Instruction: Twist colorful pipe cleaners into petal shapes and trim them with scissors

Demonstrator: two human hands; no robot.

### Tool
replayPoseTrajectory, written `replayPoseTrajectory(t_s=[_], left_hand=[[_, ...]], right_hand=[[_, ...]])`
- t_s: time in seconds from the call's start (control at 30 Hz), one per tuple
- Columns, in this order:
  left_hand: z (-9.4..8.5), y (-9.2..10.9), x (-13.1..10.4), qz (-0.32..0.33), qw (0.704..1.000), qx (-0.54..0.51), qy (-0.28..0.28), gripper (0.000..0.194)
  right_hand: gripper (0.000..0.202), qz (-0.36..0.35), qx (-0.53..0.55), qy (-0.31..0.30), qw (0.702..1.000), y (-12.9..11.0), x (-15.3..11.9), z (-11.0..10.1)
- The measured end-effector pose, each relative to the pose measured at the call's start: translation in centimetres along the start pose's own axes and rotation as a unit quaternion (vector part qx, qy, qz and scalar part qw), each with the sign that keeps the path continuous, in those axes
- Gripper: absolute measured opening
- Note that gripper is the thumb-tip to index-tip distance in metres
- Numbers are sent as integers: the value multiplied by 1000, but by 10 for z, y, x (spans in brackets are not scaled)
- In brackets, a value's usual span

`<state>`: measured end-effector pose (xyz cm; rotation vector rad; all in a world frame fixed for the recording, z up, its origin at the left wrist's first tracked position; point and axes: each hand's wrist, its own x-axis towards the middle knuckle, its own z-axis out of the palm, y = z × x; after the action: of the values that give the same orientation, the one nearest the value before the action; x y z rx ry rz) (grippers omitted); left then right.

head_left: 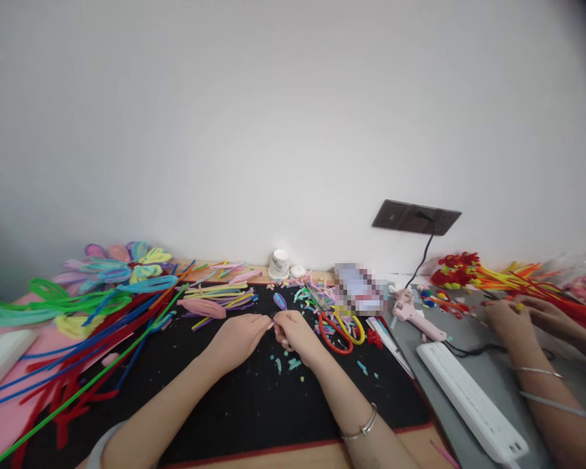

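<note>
Below a pale wall [273, 130], I saw green loops [85, 301] at the frame's left. At centre, the left hand [244, 339] was pinched closed; the purple loop [280, 301] lay just above its fingertips, long axis slanting upper left to lower right, nearer the right hand [297, 333], whose fingers were curled closed. I couldn't tell what either gripped.

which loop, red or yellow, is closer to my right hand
The red loop is closer to your right hand; the yellow loop sits farther off, beyond it.
</note>
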<state>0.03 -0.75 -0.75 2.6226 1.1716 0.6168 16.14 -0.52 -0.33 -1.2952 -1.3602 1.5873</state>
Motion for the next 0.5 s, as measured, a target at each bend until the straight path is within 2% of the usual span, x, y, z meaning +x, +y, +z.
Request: replayPoseTrajectory(t_s=[0.07,0.2,0.27,0.33,0.4,0.5], left_hand=[[1,-1,0,10,1000,21,0,28],[1,1,0,11,1000,3,12,28],[-1,4,1,-7,999,-43,14,30],[-4,6,3,-38,990,-138,8,33],[-6,8,4,-81,957,-277,-9,35],[-7,8,3,-126,867,-480,-44,33]], right_hand=[[20,15,38,-20,999,-1,-1,-1],[15,-2,59,-35,998,-3,-3,-2],[16,-27,47,-27,998,-5,-3,-1],[20,-73,17,-10,997,-6,-3,-1],[25,-137,-29,9,990,-8,-5,1],[29,-218,-78,30,972,-11,-11,4]])
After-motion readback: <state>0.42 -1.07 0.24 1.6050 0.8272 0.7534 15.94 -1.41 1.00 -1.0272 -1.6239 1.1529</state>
